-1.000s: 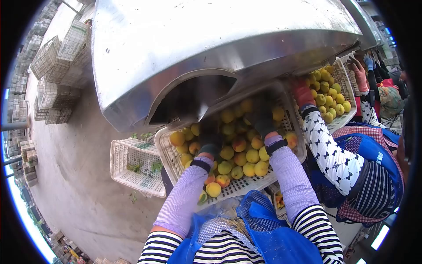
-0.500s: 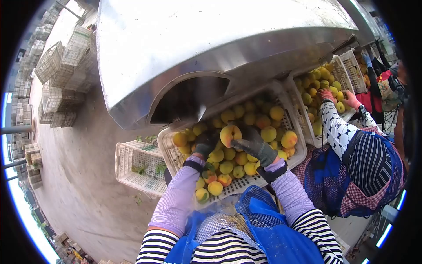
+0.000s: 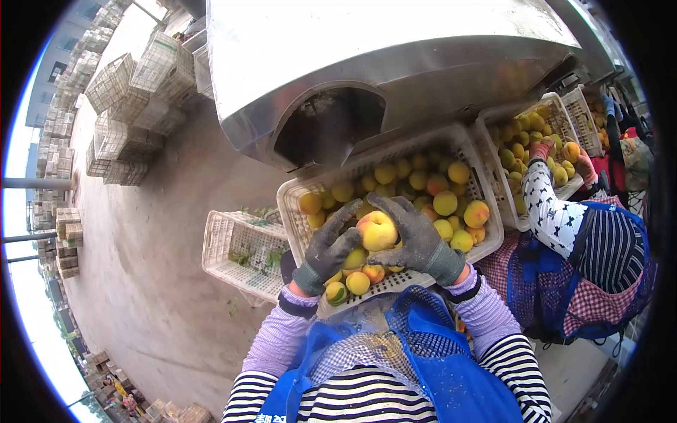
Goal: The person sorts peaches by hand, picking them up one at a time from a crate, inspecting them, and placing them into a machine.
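Observation:
A yellow peach with a red blush (image 3: 377, 230) is raised over a white plastic crate (image 3: 496, 231) full of peaches. My right hand (image 3: 417, 238), in a dark grey glove, curls round the peach's right side, its thumb underneath. From the left, my left hand (image 3: 326, 247), in a matching glove, closes on the peach with bent fingers and thumb at its edge. Below and behind both hands lie many other yellow peaches (image 3: 446, 203); one near the front rim has a green leaf or patch (image 3: 336, 292).
A metal chute (image 3: 331, 127) overhangs the crate's far side. Left of the crate stands another white crate (image 3: 243, 257) with some leaves. On my right, a co-worker (image 3: 599, 247) handles peaches in a crate (image 3: 518, 169). Stacked crates (image 3: 144, 92) stand across the floor.
Both hands have drawn closer to me with the peach and turned so their backs show. The view has shifted, moving the scene slightly right. The co-worker now holds up a peach.

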A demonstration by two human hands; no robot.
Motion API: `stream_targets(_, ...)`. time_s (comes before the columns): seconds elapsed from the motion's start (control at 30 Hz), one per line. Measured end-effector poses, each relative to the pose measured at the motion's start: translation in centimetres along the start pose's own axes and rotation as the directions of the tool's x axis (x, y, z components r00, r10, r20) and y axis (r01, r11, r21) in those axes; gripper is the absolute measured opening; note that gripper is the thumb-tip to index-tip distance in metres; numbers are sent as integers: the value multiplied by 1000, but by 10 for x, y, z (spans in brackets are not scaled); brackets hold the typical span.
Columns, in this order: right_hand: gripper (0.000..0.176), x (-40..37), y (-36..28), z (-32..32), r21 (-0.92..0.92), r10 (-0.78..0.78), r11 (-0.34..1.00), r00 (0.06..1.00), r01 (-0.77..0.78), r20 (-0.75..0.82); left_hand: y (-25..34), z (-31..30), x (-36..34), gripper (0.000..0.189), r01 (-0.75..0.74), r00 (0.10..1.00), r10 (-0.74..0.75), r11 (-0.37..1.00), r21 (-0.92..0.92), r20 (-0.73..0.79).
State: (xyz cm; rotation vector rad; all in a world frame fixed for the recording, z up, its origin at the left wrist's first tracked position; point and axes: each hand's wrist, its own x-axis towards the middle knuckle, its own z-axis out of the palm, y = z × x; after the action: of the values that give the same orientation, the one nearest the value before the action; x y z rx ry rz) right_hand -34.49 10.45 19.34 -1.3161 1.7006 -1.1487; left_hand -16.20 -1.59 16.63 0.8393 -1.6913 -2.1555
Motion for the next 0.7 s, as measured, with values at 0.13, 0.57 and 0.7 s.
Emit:
stream_targets(0.13,83,-4,3,20,-201,-64,979,972,17,-228,9,14,-7,33,-363,880,469,769,526,-79)
stream_targets(0.57,64,131,22,46,-589,-299,808,867,9,-398,-21,-33,20,44,-193,931,25,879,-436,-363)
stream_targets(0.7,59,198,46,44,-708,-513,689,794,153,-327,-10,-39,25,49,-144,959,-132,533,-834,-250)
